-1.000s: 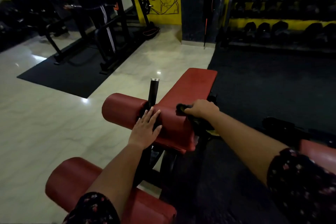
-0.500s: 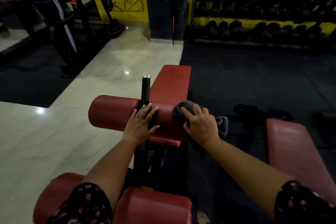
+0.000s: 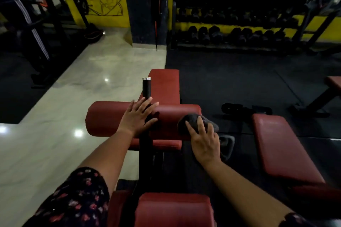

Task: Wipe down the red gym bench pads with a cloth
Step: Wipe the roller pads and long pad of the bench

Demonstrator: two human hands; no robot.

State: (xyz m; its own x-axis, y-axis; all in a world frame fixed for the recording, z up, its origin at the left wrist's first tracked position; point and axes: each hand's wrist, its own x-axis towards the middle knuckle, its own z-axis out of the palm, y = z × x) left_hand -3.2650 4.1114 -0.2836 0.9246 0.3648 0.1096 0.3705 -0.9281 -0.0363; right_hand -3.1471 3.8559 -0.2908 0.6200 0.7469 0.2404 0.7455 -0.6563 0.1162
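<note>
Right hand [image 3: 204, 143] has slid the crumpled grey cloth [image 3: 191, 120] toward frame right, fingers [image 3: 191, 128] pressing it; flat, empty left hand [image 3: 137, 119] steadies the red cylindrical pad [image 3: 108, 118].

The right hand [image 3: 204, 143] hides most of the cloth [image 3: 191, 120], perhaps bunched.

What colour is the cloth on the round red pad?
Dark grey. The cloth shows best in the head view, the only one.

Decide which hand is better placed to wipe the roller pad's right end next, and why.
Right. The right hand presses the grey cloth on that end of the roller pad; the left hand lies flat mid-pad, empty.
</note>
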